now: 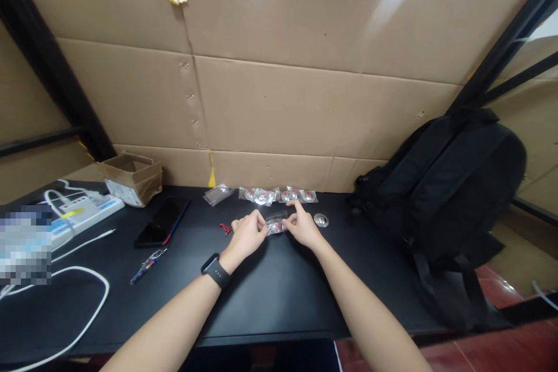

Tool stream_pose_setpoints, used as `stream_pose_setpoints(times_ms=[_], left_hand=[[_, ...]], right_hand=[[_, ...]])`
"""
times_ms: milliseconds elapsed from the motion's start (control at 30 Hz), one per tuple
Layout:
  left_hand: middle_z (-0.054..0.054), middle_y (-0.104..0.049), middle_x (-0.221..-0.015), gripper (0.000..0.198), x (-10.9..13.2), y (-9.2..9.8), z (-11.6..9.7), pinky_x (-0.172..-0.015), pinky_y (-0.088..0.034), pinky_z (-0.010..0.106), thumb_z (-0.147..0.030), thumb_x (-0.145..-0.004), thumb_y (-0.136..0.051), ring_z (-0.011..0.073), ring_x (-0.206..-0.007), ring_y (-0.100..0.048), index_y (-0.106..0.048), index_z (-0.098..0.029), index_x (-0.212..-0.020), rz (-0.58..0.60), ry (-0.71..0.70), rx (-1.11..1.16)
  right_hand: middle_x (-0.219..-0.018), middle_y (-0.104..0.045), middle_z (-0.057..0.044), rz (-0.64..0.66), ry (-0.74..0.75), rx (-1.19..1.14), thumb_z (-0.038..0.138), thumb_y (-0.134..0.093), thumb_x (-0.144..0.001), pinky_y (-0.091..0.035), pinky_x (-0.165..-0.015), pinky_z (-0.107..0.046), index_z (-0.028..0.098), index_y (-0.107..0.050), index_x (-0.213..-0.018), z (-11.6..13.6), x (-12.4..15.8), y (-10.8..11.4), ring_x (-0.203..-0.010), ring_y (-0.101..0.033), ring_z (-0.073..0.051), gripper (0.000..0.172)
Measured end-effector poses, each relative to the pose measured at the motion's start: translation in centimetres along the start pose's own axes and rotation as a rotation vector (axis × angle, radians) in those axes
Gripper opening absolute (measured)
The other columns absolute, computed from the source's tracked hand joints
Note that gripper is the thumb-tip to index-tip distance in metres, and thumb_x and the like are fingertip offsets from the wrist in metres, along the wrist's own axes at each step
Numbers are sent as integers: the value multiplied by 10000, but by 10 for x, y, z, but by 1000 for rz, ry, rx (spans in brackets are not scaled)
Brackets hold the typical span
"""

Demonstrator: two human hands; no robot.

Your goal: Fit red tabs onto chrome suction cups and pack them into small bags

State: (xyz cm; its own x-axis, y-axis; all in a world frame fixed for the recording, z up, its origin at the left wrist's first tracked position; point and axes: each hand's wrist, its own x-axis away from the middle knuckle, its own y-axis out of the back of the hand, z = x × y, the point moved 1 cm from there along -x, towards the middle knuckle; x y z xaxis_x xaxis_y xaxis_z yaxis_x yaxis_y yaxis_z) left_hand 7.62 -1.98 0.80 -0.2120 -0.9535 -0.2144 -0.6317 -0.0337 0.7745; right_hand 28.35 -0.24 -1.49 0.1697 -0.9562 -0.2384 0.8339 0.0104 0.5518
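Between my hands is a small clear plastic bag [275, 225] with a shiny round piece and something red inside. My left hand [249, 235] pinches its left edge, and my right hand [304, 225] pinches its right edge with the index finger raised. Several filled clear bags [261, 196] lie in a row behind, near the cardboard wall. A flat clear packet [218, 193] sits left of that row. Right of my right hand lies a loose silver disc [321, 220]. Small red pieces [225, 229] rest just left of my left hand.
A black backpack [453, 186] stands at the right of the black table [270, 308]. On the left are an open cardboard box [135, 177], a dark phone [162, 222], a keychain [147, 266], a power strip [91, 215] and white cables [102, 302].
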Motion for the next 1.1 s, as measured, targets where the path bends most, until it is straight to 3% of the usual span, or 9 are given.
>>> stream_pose_setpoints(times_ms=[100, 233, 367, 467, 567, 667, 867, 967, 1100], left_hand=[[-24, -675, -727, 83, 0, -3, 0, -782, -344, 316, -209, -819, -603, 190, -761, -646, -523, -209, -800, -9, 2, -53], [-23, -664, -730, 22, 2, -2, 1, -789, -319, 336, -204, -826, -603, 202, -825, -620, -594, -223, -832, 15, -59, -116], [19, -705, -905, 252, 4, 0, 3, -841, -318, 380, -184, -840, -607, 243, -988, -574, -694, -309, -1042, 26, -193, -157], [52, -692, -1098, 269, 5, 3, 4, -880, -320, 419, -145, -847, -575, 274, -1110, -530, -741, -304, -986, 2, -268, -211], [48, -702, -1143, 297, 8, 8, 2, -909, -310, 447, -89, -800, -561, 289, -1179, -511, -732, -279, -951, 43, -325, -215], [55, -717, -1119, 329, 12, 13, 0, -916, -317, 454, -107, -750, -600, 296, -1136, -542, -696, -270, -1018, 121, -345, -196], [81, -703, -1100, 291, 13, 14, -2, -908, -334, 441, -382, -768, -728, 325, -1107, -546, -652, -249, -1016, 122, -344, -219], [61, -709, -1022, 120, 10, 11, 0, -876, -331, 404, -343, -910, -603, 281, -1049, -580, -632, -236, -954, 84, -309, -229], [29, -718, -929, 128, 5, 12, 3, -861, -325, 375, -320, -978, -513, 241, -961, -623, -620, -251, -989, 74, -224, -187]], right_hand=[[-699, -619, 56, -16, 72, 119, 196, -633, -826, -475, -658, -265, 246, -511, -1178, 1, 0, -3, -610, -602, -148, 377], [-1006, -613, -29, -39, 198, 236, 164, -690, -805, -501, -809, -314, 242, -634, -1117, 3, 0, -3, -835, -609, -166, 326], [-1161, -625, -66, 64, 291, 327, 167, -655, -870, -468, -973, -398, 268, -732, -1085, 3, -2, -1, -1071, -572, -224, 250], [-1214, -671, -65, 164, 319, 384, 81, -560, -895, -464, -989, -419, 289, -747, -1119, 4, -1, 4, -1089, -576, -237, 359], [-1261, -683, -48, 266, 346, 385, -2, -530, -847, -447, -1013, -429, 309, -709, -1212, 6, 2, 10, -1116, -590, -238, 511], [-1325, -651, -47, 268, 349, 363, 88, -620, -859, -422, -1034, -455, 329, -692, -1232, 11, 5, 11, -1183, -572, -255, 450], [-1128, -740, -50, 185, 304, 318, 253, -587, -952, -444, -963, -403, 283, -749, -1073, 20, 3, 6, -1051, -626, -236, 204], [-1017, -767, -37, 180, 276, 246, 270, -563, -964, -469, -878, -350, 261, -750, -1031, 24, 3, 7, -930, -660, -219, 199], [-932, -762, -17, 164, 209, 81, 319, -618, -924, -483, -737, -288, 241, -728, -1057, 27, 4, 6, -804, -673, -192, 189]])
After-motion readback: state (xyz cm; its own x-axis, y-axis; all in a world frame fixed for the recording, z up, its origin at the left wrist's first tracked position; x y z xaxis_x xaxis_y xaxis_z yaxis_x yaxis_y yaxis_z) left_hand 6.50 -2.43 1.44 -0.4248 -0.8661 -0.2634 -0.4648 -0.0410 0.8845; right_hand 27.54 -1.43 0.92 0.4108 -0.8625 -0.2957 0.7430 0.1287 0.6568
